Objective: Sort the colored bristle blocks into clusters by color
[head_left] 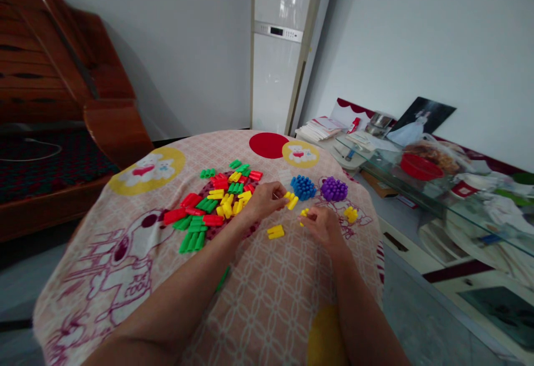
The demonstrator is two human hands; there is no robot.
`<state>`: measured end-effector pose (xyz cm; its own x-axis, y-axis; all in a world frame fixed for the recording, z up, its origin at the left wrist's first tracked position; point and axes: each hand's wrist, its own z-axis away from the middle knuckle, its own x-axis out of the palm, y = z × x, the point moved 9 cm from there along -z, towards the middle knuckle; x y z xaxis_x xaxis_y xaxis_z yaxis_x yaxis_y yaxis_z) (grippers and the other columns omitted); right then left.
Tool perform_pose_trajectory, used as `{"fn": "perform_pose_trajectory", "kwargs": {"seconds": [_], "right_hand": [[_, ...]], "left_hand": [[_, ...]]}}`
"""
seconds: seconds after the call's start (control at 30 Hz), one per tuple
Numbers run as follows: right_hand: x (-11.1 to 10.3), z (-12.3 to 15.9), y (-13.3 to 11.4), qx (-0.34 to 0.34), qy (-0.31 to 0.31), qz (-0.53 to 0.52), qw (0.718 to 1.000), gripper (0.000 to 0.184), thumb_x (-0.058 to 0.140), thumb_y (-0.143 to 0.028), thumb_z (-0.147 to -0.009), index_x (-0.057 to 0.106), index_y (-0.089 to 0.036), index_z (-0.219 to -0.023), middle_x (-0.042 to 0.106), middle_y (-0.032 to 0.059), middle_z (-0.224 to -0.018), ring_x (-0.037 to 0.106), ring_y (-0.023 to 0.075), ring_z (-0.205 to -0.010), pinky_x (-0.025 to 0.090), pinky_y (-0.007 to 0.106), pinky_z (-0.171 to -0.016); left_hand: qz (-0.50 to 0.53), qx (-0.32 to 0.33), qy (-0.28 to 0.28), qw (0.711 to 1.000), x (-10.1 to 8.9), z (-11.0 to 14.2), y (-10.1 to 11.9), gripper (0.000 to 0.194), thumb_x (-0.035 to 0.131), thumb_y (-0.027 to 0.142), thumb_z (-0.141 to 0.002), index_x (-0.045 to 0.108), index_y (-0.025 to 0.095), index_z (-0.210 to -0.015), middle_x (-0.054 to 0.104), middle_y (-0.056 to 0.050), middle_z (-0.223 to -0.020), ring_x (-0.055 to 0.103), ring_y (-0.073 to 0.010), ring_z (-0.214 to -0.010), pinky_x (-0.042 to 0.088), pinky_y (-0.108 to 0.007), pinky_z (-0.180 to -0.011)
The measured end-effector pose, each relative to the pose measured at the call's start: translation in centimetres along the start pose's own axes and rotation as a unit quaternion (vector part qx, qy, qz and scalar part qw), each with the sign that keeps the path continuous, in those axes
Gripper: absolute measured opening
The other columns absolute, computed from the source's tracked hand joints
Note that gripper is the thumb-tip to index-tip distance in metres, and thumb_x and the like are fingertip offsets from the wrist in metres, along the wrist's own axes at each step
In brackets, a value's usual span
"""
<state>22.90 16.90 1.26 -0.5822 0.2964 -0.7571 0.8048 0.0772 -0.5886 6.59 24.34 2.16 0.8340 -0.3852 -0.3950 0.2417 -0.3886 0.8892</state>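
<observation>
My left hand (266, 201) has its fingers closed on the edge of a yellow plastic building block (292, 201) made of joined round tubes. Close by on the right, my right hand (323, 226) pinches another yellow piece (304, 216), partly hidden by the fingers. Between and below the hands lies a loose yellow block (275, 232) on the cloth. Beyond them sit a blue cluster (303, 187) and a purple cluster (334, 189) of small knobbed pieces. A small yellow cluster (351, 214) rests to the right of my right hand.
A pile of red, green and yellow blocks (212, 221) spreads left of my hands on the patterned tablecloth (258, 299). At right stands a glass-topped cabinet (434, 210) with a red bowl (421, 167) and papers. A wooden bench (112, 127) is at left.
</observation>
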Motion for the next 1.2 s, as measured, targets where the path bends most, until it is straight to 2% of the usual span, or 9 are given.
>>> {"fn": "perform_pose_trajectory", "kwargs": {"seconds": [0.13, 0.23, 0.33, 0.5, 0.57, 0.67, 0.8, 0.9, 1.2], "right_hand": [[-0.8, -0.1, 0.7, -0.017, 0.026, -0.016, 0.999, 0.04, 0.058, -0.046, -0.083, 0.058, -0.019, -0.054, 0.054, -0.0009, -0.051, 0.046, 0.0119, -0.051, 0.031, 0.024, -0.052], [-1.5, -0.2, 1.5, -0.018, 0.049, -0.04, 0.998, 0.027, 0.056, -0.039, -0.083, 0.072, -0.017, -0.079, 0.063, 0.0009, -0.061, 0.053, 0.0138, -0.056, 0.038, 0.024, -0.056], [-0.7, -0.1, 1.6, -0.024, -0.003, -0.031, 0.999, 0.028, 0.059, -0.029, -0.078, 0.075, -0.018, -0.097, 0.069, 0.0023, -0.068, 0.059, 0.016, -0.061, 0.042, 0.025, -0.06], [0.1, 0.1, 0.6, -0.039, -0.04, -0.034, 0.998, 0.02, 0.059, -0.027, -0.079, 0.077, -0.019, -0.084, 0.071, 0.0029, -0.069, 0.062, 0.0163, -0.062, 0.042, 0.025, -0.059], [-0.7, -0.1, 1.1, -0.025, -0.008, -0.027, 0.999, 0.017, 0.059, -0.026, -0.077, 0.075, -0.019, -0.075, 0.072, 0.0032, -0.067, 0.063, 0.0165, -0.062, 0.042, 0.025, -0.059], [-3.6, -0.2, 3.4, 0.036, 0.089, -0.001, 0.995, 0.016, 0.061, -0.028, -0.072, 0.074, -0.018, -0.071, 0.073, 0.005, -0.067, 0.064, 0.0182, -0.063, 0.044, 0.026, -0.06], [-8.2, 1.2, 7.3, 0.124, 0.201, 0.03, 0.971, 0.023, 0.06, -0.033, -0.07, 0.074, -0.016, -0.072, 0.073, 0.0082, -0.069, 0.065, 0.0202, -0.063, 0.044, 0.028, -0.06], [-10.2, 2.4, 9.0, 0.16, 0.24, 0.064, 0.955, 0.023, 0.061, -0.034, -0.068, 0.074, -0.015, -0.069, 0.073, 0.0107, -0.07, 0.065, 0.0218, -0.063, 0.044, 0.03, -0.062], [-9.1, 2.3, 10.5, 0.187, 0.215, 0.137, 0.949, 0.021, 0.06, -0.03, -0.07, 0.073, -0.014, -0.071, 0.074, 0.0136, -0.073, 0.063, 0.0215, -0.064, 0.043, 0.03, -0.063]], "left_hand": [[-0.04, -0.004, -0.014, 0.999, 0.3, -0.1, -0.7, 0.014, 0.066, 0.027, -0.074, 0.062, 0.015, -0.079, 0.069, -0.002, -0.066, 0.065, -0.0137, -0.058, 0.048, -0.021, -0.054], [-0.067, -0.007, -0.018, 0.998, 0.3, -0.1, -1.1, 0.015, 0.066, 0.028, -0.072, 0.063, 0.015, -0.078, 0.07, -0.002, -0.068, 0.064, -0.0139, -0.059, 0.048, -0.022, -0.055], [-0.077, -0.021, -0.027, 0.996, 0.3, -0.2, -1.7, 0.016, 0.065, 0.029, -0.072, 0.064, 0.015, -0.079, 0.07, -0.003, -0.069, 0.064, -0.0147, -0.061, 0.048, -0.022, -0.055], [-0.077, -0.026, -0.03, 0.996, 0.1, -0.2, -1.8, 0.018, 0.065, 0.031, -0.072, 0.064, 0.015, -0.079, 0.07, -0.003, -0.068, 0.065, -0.0157, -0.064, 0.049, -0.023, -0.057], [-0.088, -0.023, -0.027, 0.996, 0.0, -0.2, -1.6, 0.017, 0.065, 0.031, -0.071, 0.064, 0.016, -0.077, 0.069, -0.002, -0.068, 0.064, -0.0154, -0.064, 0.048, -0.024, -0.058], [-0.103, -0.023, -0.018, 0.994, -0.3, -0.3, -1.4, 0.016, 0.066, 0.031, -0.069, 0.063, 0.016, -0.074, 0.068, -0.002, -0.068, 0.063, -0.0146, -0.062, 0.048, -0.024, -0.058], [-0.102, -0.024, -0.015, 0.994, -0.5, -0.3, -1.3, 0.016, 0.065, 0.032, -0.069, 0.062, 0.017, -0.073, 0.069, -0.002, -0.068, 0.062, -0.0142, -0.061, 0.047, -0.023, -0.057], [-0.103, -0.025, -0.02, 0.994, -0.4, -0.3, -1.4, 0.015, 0.064, 0.032, -0.069, 0.062, 0.017, -0.072, 0.069, -0.002, -0.068, 0.062, -0.0138, -0.06, 0.046, -0.023, -0.056], [-0.1, -0.033, -0.029, 0.994, -0.2, -0.1, -0.9, 0.017, 0.065, 0.033, -0.07, 0.062, 0.017, -0.075, 0.07, -0.002, -0.068, 0.063, -0.0143, -0.06, 0.046, -0.023, -0.057]]}}
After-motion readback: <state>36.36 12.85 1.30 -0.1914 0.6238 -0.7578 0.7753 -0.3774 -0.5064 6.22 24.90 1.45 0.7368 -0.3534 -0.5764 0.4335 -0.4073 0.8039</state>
